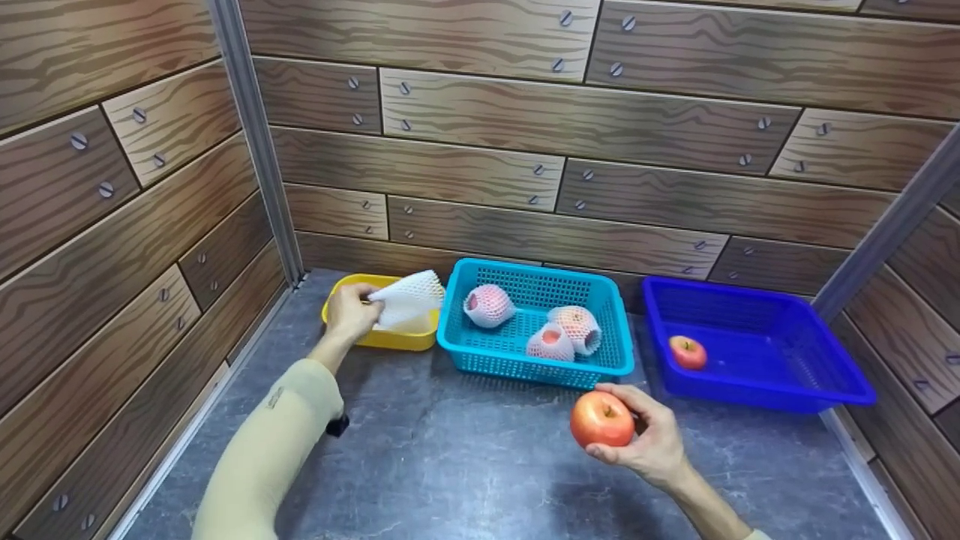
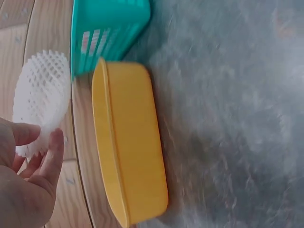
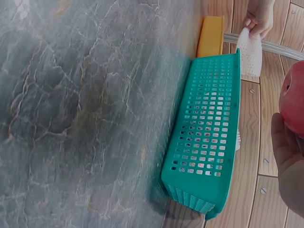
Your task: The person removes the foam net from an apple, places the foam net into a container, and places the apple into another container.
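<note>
My left hand (image 1: pixel 352 313) pinches a white foam fruit net (image 1: pixel 411 301) by one end, above the yellow tray (image 1: pixel 397 341) at the back left. In the left wrist view the foam net (image 2: pixel 42 95) hangs spread between thumb and fingers. My right hand (image 1: pixel 651 439) grips a bare red apple (image 1: pixel 601 418) in front of the teal basket (image 1: pixel 536 367). Inside that basket lie several apples in foam nets, one (image 1: pixel 489 305) at the left and two close together, including a netted apple (image 1: pixel 576 328), at the right.
A dark blue tray (image 1: pixel 757 394) stands at the right, with one bare apple (image 1: pixel 688 352) in its left part. The grey marbled table (image 1: pixel 450 465) spreads out in front. Wood-patterned walls (image 1: pixel 480 157) enclose the back and sides.
</note>
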{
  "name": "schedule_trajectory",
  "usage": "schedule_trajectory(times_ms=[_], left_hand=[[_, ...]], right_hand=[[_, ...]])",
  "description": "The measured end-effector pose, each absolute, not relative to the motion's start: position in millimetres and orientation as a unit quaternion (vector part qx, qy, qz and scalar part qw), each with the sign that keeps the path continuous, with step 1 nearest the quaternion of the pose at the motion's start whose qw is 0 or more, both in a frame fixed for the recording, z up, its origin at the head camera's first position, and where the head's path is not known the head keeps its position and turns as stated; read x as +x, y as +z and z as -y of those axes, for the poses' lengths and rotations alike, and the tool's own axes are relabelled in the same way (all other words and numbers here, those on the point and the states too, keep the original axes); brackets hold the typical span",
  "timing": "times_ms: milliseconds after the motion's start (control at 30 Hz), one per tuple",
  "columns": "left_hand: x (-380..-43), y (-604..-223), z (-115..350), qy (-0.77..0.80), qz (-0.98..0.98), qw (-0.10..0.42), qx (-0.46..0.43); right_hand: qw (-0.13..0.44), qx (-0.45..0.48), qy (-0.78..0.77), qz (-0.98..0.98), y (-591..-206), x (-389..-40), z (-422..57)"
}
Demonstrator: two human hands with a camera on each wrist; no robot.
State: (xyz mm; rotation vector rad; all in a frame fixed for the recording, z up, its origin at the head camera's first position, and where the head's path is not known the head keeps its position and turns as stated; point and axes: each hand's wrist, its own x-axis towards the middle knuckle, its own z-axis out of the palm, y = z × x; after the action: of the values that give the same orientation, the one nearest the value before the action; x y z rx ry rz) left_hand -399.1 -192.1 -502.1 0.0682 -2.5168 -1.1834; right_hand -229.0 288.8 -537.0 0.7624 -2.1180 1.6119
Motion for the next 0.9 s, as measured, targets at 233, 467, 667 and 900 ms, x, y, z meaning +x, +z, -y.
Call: schedule_trajectory(times_ms=[233,467,667,900], left_hand=[[-423,-509,204,-0.383,0.908,0.159,0.063],[-435,-518,216,-0.342,0.93,0.084,0.103],[-439,-523,221,-0.3,0.946,0.039,0.117],[-442,-530,219,-0.278,0.95,0.081,0.119]], right_hand=[[0.17,0.274,0.563,0.761,-540,-228,-290],[0.155,0.267,0.552,0.775,-545,-226,-294],[0.152,0.267,0.546,0.78,-547,-223,-297],[0.147,0.27,0.546,0.779,-545,-221,-297]])
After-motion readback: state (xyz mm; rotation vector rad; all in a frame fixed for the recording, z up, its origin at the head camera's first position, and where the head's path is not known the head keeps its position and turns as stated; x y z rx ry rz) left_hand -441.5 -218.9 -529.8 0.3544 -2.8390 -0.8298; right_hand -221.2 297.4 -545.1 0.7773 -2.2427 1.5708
